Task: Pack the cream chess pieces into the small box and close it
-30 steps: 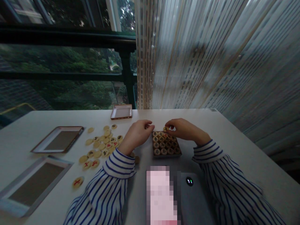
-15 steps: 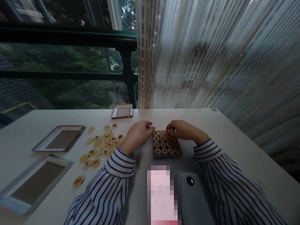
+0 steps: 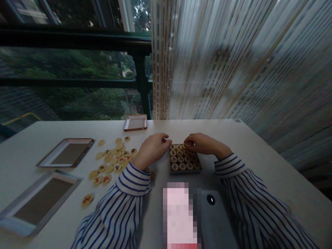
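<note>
A small square box (image 3: 184, 169) packed with round wooden game pieces sits on the white table (image 3: 259, 155) in front of me. My left hand (image 3: 153, 149) rests at the box's left far corner, fingers curled together against its edge. My right hand (image 3: 203, 144) is at the box's far edge, its fingertips pinched on a piece in the back row. Both arms wear blue-striped white sleeves. Several loose round pieces (image 3: 114, 160), some with red marks and some with black, lie scattered to the left of my left hand.
A small open box part (image 3: 135, 122) lies at the table's back. Two larger flat trays (image 3: 66, 152) (image 3: 38, 201) lie at the left. A grey device with a small light (image 3: 215, 214) sits near me. Window railing and striped curtain stand behind the table.
My right hand has lowered the piece it held above the box down into the back row. My left hand has stayed beside the box.
</note>
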The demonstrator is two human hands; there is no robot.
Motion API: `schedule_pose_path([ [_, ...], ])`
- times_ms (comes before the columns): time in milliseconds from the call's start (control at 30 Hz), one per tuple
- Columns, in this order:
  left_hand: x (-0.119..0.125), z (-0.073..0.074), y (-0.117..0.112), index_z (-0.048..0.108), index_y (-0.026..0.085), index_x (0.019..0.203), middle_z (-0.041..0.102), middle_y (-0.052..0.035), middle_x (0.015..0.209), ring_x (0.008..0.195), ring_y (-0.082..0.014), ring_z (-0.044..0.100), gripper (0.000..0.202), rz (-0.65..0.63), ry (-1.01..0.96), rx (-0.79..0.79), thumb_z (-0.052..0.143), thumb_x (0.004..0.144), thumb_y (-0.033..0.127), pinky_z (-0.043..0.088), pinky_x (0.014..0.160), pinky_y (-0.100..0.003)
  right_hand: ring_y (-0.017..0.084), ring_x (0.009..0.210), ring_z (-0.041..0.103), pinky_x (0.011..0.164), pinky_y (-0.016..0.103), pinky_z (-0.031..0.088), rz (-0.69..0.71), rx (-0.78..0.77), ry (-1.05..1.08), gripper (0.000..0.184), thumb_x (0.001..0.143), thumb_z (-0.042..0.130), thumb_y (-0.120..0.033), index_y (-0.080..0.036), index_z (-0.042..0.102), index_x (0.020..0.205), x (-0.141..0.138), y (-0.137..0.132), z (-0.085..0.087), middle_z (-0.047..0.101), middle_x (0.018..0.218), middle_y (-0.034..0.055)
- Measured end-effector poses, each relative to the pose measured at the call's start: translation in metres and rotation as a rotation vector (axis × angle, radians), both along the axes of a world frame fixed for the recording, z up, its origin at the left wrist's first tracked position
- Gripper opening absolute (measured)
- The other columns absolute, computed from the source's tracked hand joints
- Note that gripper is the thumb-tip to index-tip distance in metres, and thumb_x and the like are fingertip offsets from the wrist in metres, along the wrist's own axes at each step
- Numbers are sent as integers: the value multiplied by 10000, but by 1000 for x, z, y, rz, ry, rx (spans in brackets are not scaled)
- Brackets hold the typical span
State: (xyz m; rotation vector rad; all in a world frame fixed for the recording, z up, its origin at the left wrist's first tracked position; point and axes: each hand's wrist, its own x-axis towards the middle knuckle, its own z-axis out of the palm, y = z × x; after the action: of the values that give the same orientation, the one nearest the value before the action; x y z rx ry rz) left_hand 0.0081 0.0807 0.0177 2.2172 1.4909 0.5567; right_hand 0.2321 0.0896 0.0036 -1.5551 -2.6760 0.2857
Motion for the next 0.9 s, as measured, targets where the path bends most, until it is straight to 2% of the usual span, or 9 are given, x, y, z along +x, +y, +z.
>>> schedule_pose_path([
  [300, -1, -2, 2, 619, 159, 1088, 693, -85, 966, 905, -213, 625, 421, -13, 0, 20, 458, 806, 427, 450, 787, -284, 180, 771, 602, 684, 252, 409, -42, -74, -13, 270, 796, 494, -290, -203, 692, 959, -5, -4, 9, 692, 885, 74],
  [533, -1, -1, 2, 621, 153, 1087, 692, -87, 972, 903, -218, 626, 417, -16, 7, 24, 455, 803, 410, 455, 792, -298, 178, 808, 601, 714, 251, 404, 17, -69, 3, 282, 797, 467, -247, -192, 681, 971, -2, -3, 5, 688, 915, 71],
  [900, -1, -1, 1, 620, 155, 1092, 689, -88, 982, 912, -214, 622, 420, -10, 19, 28, 453, 807, 414, 453, 799, -289, 182, 831, 596, 732, 258, 399, -6, -87, -25, 288, 796, 468, -232, -201, 676, 994, -2, -2, 5, 684, 938, 72],
])
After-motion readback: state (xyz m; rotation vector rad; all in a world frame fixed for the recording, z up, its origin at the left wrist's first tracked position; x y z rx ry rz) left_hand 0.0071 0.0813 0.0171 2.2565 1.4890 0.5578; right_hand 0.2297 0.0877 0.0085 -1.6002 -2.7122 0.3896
